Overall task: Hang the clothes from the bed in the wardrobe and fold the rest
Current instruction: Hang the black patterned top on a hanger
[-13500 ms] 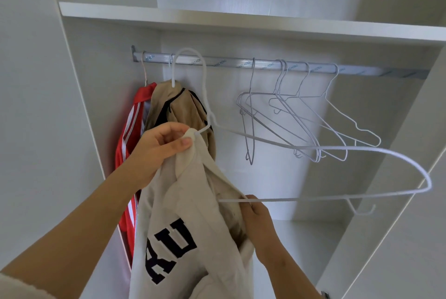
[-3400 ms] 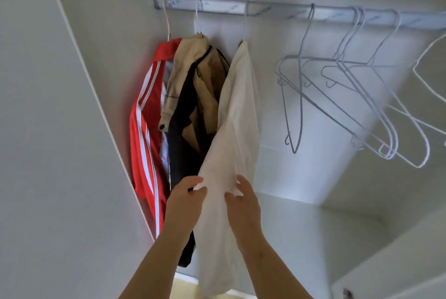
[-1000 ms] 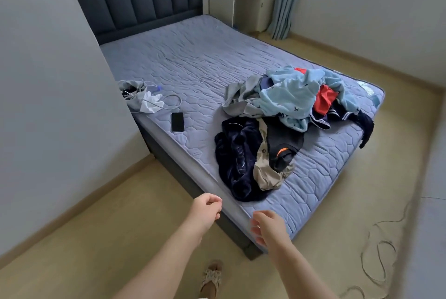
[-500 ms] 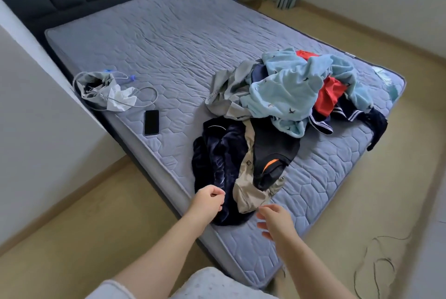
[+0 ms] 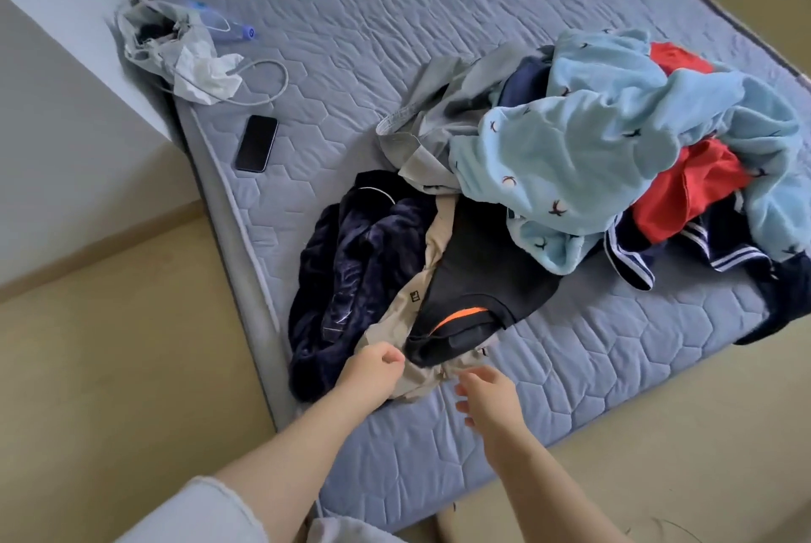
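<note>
Beige garment [image 5: 408, 314] at near bed edge: next pick. Left hand [image 5: 375, 371] loosely curled over it, grip unclear; right hand [image 5: 487, 395] open, empty. Next: pinch, lift clear of black top [image 5: 478, 279].

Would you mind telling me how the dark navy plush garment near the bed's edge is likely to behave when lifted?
The dark navy plush garment lies in deep soft folds, so it will probably hang floppy. Its thick pile suggests some bulk and weight. The beige garment overlaps its edge and may drag along.

We stand in a home bedroom: a quilted bed [image 5: 439, 38] carries a clothes heap [image 5: 570, 174] at 2 o'clock, a phone [image 5: 256, 143] at 10 o'clock.
</note>
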`<action>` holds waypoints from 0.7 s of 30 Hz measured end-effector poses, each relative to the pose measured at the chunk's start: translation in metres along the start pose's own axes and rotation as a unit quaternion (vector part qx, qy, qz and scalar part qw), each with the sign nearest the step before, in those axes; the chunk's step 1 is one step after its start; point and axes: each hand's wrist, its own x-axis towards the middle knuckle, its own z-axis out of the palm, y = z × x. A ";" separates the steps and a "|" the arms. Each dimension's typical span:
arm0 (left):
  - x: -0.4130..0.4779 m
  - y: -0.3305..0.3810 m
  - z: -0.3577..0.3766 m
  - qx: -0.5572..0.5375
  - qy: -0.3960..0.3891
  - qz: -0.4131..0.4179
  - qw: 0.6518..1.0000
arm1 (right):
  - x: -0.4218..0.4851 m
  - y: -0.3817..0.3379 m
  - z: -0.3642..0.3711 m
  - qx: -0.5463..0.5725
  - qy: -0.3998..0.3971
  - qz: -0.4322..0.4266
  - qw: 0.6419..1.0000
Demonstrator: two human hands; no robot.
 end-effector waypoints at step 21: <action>0.107 0.010 0.081 0.078 -0.005 0.025 0.997 | 0.073 0.028 -0.026 0.021 -0.023 0.064 0.997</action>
